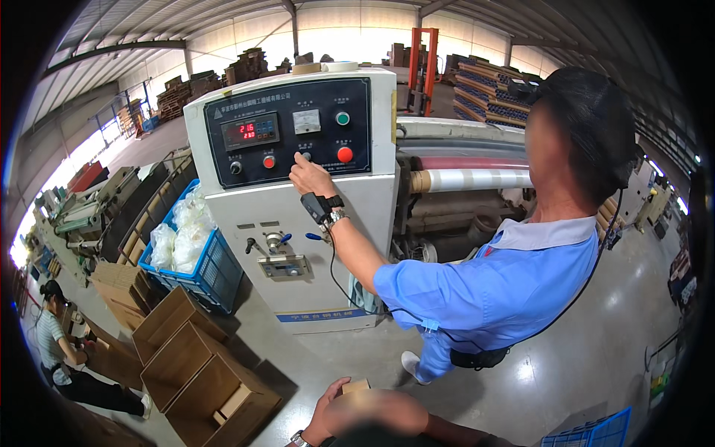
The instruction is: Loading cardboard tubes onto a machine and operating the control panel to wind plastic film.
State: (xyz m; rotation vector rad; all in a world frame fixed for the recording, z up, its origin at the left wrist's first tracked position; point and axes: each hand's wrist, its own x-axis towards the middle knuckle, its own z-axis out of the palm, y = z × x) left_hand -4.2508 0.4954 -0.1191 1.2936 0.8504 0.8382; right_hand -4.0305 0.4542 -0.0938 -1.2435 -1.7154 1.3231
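At the lower edge, my left hand (325, 414), with a metal-banded watch at its wrist, has its fingers curled beside a small tan block-like thing (356, 386). My left hand seems to hold this thing, but its kind is unclear. My right hand (404, 411) is close beside it, mostly smeared by a blur that hides its fingers. Ahead of me, a co-worker in a blue shirt (477, 290) reaches to a dark control panel (287, 123). The co-worker's hand (309, 177) touches a knob below the small dial.
Left of the white machine (298, 223) stand a blue crate (197, 279) of clear plastic and open cardboard boxes (212, 395). Another person (59, 350) bends at the far left. Machine rollers (477, 180) run behind the co-worker. A blue crate (592, 430) is at lower right.
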